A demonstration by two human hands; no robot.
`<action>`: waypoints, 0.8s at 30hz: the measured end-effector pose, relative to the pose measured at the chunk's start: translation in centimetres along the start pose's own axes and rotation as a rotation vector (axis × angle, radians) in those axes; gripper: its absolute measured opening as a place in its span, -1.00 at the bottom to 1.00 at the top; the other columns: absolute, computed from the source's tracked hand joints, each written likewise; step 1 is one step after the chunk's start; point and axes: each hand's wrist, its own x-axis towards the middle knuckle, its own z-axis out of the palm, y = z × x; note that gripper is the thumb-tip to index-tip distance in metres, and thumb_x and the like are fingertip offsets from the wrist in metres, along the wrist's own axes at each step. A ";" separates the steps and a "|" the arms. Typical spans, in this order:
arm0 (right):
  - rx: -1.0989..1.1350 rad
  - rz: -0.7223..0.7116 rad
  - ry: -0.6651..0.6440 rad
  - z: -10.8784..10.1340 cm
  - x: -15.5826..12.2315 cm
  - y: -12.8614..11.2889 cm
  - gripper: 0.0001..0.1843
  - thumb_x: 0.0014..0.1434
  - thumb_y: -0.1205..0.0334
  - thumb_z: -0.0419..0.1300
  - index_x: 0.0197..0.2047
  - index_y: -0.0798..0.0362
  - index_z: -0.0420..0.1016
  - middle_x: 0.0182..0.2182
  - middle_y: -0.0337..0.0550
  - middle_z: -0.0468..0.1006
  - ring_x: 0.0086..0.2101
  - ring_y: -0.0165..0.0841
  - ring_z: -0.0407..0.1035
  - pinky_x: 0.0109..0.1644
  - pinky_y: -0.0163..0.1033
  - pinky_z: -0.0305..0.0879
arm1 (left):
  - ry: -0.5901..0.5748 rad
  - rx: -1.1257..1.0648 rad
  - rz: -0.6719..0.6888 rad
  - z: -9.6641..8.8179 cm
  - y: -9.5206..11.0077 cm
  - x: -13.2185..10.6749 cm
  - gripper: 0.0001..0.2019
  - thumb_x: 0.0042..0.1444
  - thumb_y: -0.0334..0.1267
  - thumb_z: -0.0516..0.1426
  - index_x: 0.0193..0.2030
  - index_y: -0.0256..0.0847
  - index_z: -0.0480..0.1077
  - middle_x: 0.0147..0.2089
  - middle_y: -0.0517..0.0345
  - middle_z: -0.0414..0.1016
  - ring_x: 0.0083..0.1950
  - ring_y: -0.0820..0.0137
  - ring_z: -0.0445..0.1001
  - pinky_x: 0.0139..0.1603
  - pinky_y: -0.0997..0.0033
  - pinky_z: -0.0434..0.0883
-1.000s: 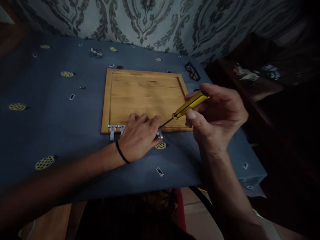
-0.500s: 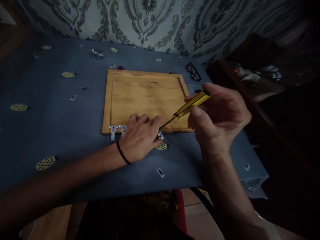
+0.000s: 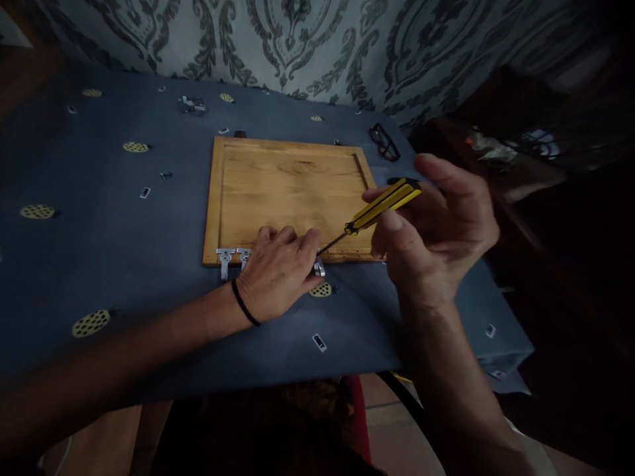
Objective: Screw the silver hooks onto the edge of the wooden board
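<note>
A wooden board (image 3: pixel 288 192) with a raised frame lies flat on the blue tablecloth (image 3: pixel 99 251). Metal hooks (image 3: pixel 225 259) stick out from its near edge. My left hand (image 3: pixel 278 271) rests curled over that edge, pressing down on a metal hook (image 3: pixel 319 268) that is mostly hidden beneath it. My right hand (image 3: pixel 436 228) holds a yellow-and-black screwdriver (image 3: pixel 380 208) by the handle between thumb and fingers, the other fingers loosened. The screwdriver's tip points down-left to the board's near edge, right beside my left fingers.
Dark-framed glasses (image 3: pixel 383 142) lie at the table's far right corner. Small metal parts (image 3: pixel 191 104) and a screw (image 3: pixel 165 175) sit on the cloth to the left. The table ends at a patterned wall behind, and a dark shelf (image 3: pixel 501 158) stands to the right.
My right hand's fingers have loosened and spread round the screwdriver handle, as after a twist. The screwdriver's tip and my left hand have stayed in place.
</note>
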 end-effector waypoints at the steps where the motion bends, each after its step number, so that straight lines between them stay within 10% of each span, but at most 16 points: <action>1: 0.002 0.008 0.001 0.0 0.0 0.0 -0.55 0.11 0.13 0.41 0.08 -0.25 0.51 -0.24 -0.26 0.68 -0.47 -0.33 0.54 -0.73 -0.37 0.25 | 0.005 -0.001 0.003 0.0 0.0 0.0 -0.59 0.24 -0.14 0.25 0.10 -0.26 0.23 -0.03 0.00 0.59 0.07 0.10 0.47 0.05 0.10 0.25; 24: -0.012 -0.055 0.084 -0.1 0.1 0.9 -0.59 0.07 0.21 0.45 0.01 -0.22 0.59 -0.21 -0.28 0.62 -0.65 -0.58 0.29 -0.75 -0.45 0.17 | -0.023 -0.005 -0.010 -0.2 0.1 0.0 -0.57 0.25 -0.14 0.23 0.14 -0.26 0.21 -0.01 -0.02 0.57 0.10 0.10 0.45 0.08 0.09 0.24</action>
